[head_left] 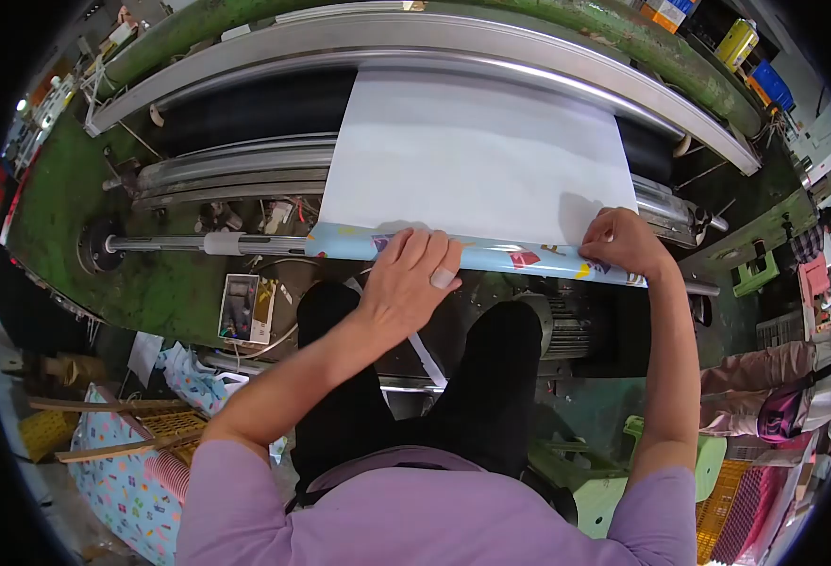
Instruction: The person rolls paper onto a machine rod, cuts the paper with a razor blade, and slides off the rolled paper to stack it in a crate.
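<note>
While we are working over the machine, our left hand [406,291] is lying palm down across the light-blue printed roll with colourful figures [491,256], fingers stretched over its top, not closing round it. A whitish band [443,277] is wrapping one digit. Our right hand [629,247] is bending its fingers onto the same roll, near the right end; we can't tell whether thumb and fingers are pinching the edge.

Roll is sitting on a long silver metal shaft [162,243], running crosswise in front of our black-trousered legs [495,382]. A pale cylindrical collar [223,243] is surrounding the shaft left of the roll, standing apart from it. A wide smooth white sheet [481,151] is running from the roll up to the long silver metal beam [415,36]. A thick black roller [255,111] is showing on both sides of the sheet.

Lower left, a small white box with a dark window [247,308] is resting near the shaft. A ribbed grey motor [568,326] is sitting right of our legs.
</note>
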Demonstrator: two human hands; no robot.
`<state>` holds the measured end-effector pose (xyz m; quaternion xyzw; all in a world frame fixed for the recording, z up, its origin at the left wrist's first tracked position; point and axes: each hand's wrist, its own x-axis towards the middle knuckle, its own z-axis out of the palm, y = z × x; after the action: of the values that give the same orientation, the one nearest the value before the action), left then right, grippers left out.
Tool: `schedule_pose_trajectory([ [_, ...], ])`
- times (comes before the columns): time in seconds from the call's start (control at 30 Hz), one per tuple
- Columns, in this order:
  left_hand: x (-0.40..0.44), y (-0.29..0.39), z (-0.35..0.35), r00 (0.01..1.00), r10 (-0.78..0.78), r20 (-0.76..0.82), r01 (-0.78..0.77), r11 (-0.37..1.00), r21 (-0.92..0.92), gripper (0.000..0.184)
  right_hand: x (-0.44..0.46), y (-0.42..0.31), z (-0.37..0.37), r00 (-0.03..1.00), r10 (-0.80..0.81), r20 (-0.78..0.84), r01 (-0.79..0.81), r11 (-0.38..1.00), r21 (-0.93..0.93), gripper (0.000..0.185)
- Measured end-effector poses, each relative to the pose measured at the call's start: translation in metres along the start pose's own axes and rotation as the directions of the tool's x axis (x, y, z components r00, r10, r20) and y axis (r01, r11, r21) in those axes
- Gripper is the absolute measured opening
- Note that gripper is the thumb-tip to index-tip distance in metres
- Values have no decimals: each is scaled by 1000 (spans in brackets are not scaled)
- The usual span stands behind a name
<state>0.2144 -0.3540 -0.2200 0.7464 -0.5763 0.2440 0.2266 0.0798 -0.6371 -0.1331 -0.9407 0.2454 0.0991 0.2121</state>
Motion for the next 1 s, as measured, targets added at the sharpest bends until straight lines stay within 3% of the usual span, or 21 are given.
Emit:
schedule_pose_trajectory([
  [0.03, 3, -2, 4, 999, 14, 35, -16, 998, 59, 46, -4, -1, 7, 1000, 2, -3, -2, 1000, 2, 12],
  [0.07, 4, -4, 8, 997, 21, 70, -29, 993, 116, 47, -12, -2, 21, 971, -58, -233, 56, 998, -15, 13],
  [0.13, 8, -6, 10, 994, 25, 105, -43, 983, 176, 47, -26, -10, 50, 748, -174, -640, 155, 984, -87, 16],
  [0.17, 10, -6, 11, 997, 11, 79, -24, 984, 174, 47, -28, -23, 63, 748, -177, -640, 156, 984, -89, 16],
  [0.23, 12, -5, 12, 999, -6, 41, -1, 987, 162, 47, -32, -48, 91, 488, -455, -745, 332, 886, -324, 15],
  [0.4, 15, -5, 20, 996, -81, -36, 85, 984, 156, 43, -13, -41, 97, 547, -433, -716, 267, 901, -341, 15],
  [0.5, 18, -4, 22, 983, -155, -97, 168, 976, 138, 33, -8, -42, 93, 604, -362, -710, 251, 932, -261, 18],
  [0.67, 32, -1, 12, 963, -255, 91, 246, 964, 101, 24, -6, -44, 78, 718, -338, -608, 224, 940, -259, 18],
  [0.77, 48, -2, 3, 952, -269, 148, 264, 963, 57, 19, -6, -49, 67, 898, -177, -404, 124, 980, -154, 16],
  [0.8, 52, -3, 1, 952, -265, 151, 260, 964, 56, 19, -3, -49, 65, 898, -172, -405, 120, 981, -150, 16],
  [0.9, 65, -9, -6, 922, -325, 212, 329, 944, 18, 19, 6, -48, 61, 713, -342, -612, 159, 929, -335, 20],
  [0.93, 68, -11, -4, 926, -314, 210, 319, 948, 9, 19, 1, -52, 66, 712, -335, -618, 146, 930, -336, 20],
  [1.0, 74, -15, 4, 943, -301, 142, 301, 953, 21, 27, -15, -71, 86, 563, -232, -793, -4, 959, -283, 33],
])
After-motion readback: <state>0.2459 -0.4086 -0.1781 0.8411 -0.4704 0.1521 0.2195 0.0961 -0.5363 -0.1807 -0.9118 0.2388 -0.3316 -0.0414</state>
